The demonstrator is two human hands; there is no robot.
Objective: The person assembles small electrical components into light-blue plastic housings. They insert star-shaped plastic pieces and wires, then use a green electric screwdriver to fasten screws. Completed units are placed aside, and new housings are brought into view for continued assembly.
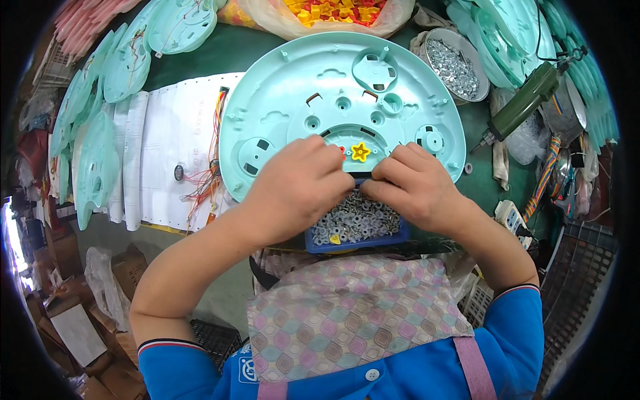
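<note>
A large mint-green plastic shell (280,87), hollow side up, lies on the table in front of me. My left hand (300,183) is closed over its near edge, fingers curled; what they pinch is hidden. Beside those fingertips a bit of a red piece (343,153) shows. A yellow star-shaped button (361,152) sits in the shell between my hands. My right hand (417,183) is also closed, its fingertips bent at the shell's near rim, and I cannot see anything in them. Under both hands stands a blue bin (357,245) of small whitish washer-like parts.
A bag of yellow and red pieces (333,12) stands at the back, with a metal bowl of screws (453,67) to its right. A green electric screwdriver (527,100) hangs at right. Left lie white paper sheets (177,133), coloured wires (212,175) and more mint shells (127,63).
</note>
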